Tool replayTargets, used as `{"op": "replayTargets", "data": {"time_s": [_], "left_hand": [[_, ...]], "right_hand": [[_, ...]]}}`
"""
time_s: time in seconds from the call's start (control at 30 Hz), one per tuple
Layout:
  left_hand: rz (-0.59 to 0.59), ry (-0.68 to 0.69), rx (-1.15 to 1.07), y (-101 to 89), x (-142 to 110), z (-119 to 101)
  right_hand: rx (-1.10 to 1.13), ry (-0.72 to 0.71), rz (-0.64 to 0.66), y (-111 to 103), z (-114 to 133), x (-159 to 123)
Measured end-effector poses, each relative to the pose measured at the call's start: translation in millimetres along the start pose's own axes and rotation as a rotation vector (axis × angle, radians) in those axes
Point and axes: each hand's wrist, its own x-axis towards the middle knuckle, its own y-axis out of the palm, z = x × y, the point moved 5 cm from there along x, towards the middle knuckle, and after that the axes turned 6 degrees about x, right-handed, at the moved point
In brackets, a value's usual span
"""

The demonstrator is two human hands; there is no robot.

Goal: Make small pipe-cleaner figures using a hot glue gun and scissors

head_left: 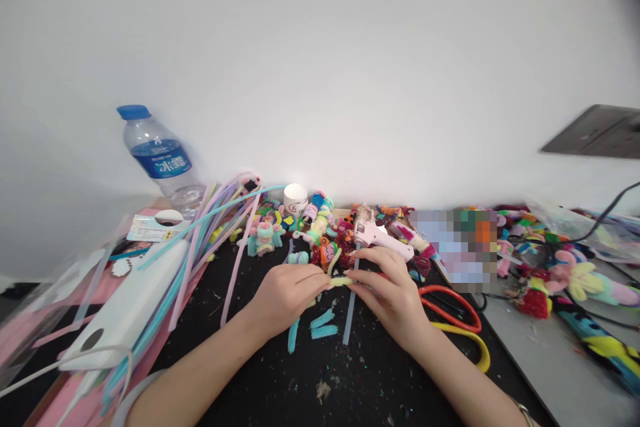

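Note:
My left hand [286,295] and my right hand [389,293] meet over a black mat [280,380], both pinching a short yellow pipe cleaner [341,280] between their fingertips. Its free end curls upward between the hands. Just below lie short blue pipe cleaner pieces [320,324] and a clear glue stick [349,310]. A pink glue gun [376,235] rests just behind my right hand.
Long pastel pipe cleaners [210,233] fan across the left, over a white box [131,307]. A water bottle [159,160] leans at the back left. Small fuzzy figures [310,227] crowd the back edge. Red and yellow scissors [457,320] lie right of my hand. More fuzzy toys [580,280] sit far right.

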Motion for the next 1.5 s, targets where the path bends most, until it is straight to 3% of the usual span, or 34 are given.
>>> {"op": "replayTargets", "data": {"time_s": [0.23,0.43,0.57,1.13,1.5], "left_hand": [[0.046,-0.078,-0.110,5.5,-3.5,4.2],[0.132,-0.299,-0.332,12.5,-2.5,12.1],[0.165,-0.337,-0.388,14.2,-2.0,11.9],[0.147,-0.112,-0.182,9.9,-1.6,6.4],[0.172,-0.089,-0.154,8.9,-1.3,5.0]], "right_hand": [[-0.042,-0.008,0.023,-1.7,-0.7,1.3],[-0.050,-0.030,0.053,-1.6,-1.6,0.4],[-0.055,-0.025,0.050,-1.8,-1.1,1.7],[0.119,0.082,0.019,0.3,-4.5,2.9],[0.188,0.110,-0.019,-0.5,-3.1,4.7]]}}
